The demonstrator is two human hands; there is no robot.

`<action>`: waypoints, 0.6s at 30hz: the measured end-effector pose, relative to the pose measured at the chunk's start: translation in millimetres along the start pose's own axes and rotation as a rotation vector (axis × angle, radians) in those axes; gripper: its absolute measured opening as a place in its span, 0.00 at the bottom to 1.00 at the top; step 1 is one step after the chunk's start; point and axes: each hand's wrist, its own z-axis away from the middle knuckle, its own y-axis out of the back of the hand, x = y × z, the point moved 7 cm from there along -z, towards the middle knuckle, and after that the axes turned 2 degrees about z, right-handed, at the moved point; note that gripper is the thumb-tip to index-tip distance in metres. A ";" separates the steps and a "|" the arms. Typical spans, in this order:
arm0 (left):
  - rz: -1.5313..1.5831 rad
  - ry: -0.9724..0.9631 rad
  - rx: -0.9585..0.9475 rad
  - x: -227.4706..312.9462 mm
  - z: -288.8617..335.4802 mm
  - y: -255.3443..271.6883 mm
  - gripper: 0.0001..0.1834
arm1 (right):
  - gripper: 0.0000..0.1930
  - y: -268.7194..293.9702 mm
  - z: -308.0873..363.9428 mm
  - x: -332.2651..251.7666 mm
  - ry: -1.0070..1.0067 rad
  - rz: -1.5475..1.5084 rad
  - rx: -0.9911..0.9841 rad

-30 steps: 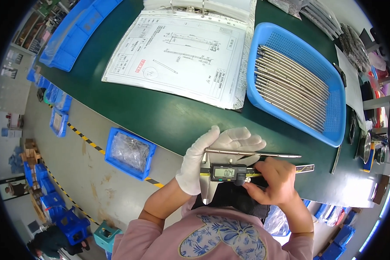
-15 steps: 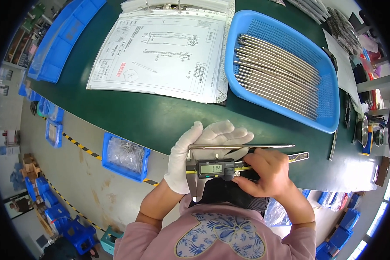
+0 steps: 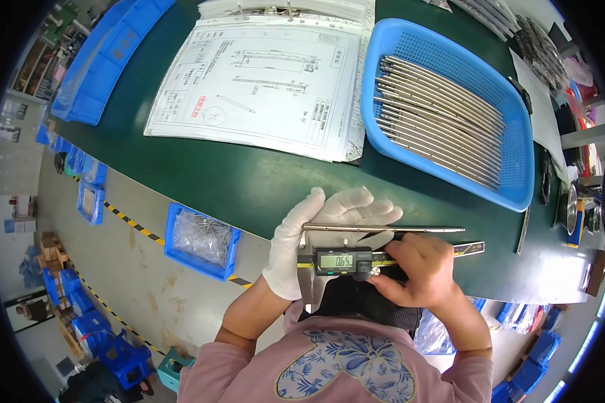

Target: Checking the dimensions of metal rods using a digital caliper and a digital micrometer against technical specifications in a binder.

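My left hand (image 3: pixel 290 245), in a white glove, is palm up in front of the table edge. A slim metal rod (image 3: pixel 423 229) lies across it, held among the fingers and pointing right. Just below the rod is a digital caliper (image 3: pixel 343 261) with a lit display, its jaws close together at the left end and partly hidden by the glove. My bare right hand (image 3: pixel 420 265) is closed around the caliper's beam, thumb beside the small wheel. From this angle I cannot tell whether the jaws touch the rod.
A blue perforated basket (image 3: pixel 526 168) of similar metal rods (image 3: pixel 444 124) stands at the far right of the green table (image 3: pixel 222 174). Left of it lies an open ring binder with a technical drawing (image 3: pixel 262 107). A blue bin (image 3: pixel 91 87) sits far left; another bin (image 3: pixel 202 243) is lower, beyond the edge.
The reading on the caliper's display has changed. Both hands keep their hold on the rod and caliper, and the whole view has shifted slightly.
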 end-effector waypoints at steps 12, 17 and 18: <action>-0.051 -0.012 0.051 0.6 1.5 3.7 0.25 | 0.17 0.3 0.5 0.8 0.006 -0.010 -0.016; -0.026 0.050 0.016 2.3 6.1 2.3 0.30 | 0.22 2.1 -4.1 -0.4 0.010 0.002 0.057; -0.011 0.080 0.014 1.3 6.1 3.2 0.31 | 0.22 2.1 -2.8 -0.8 0.030 0.005 0.040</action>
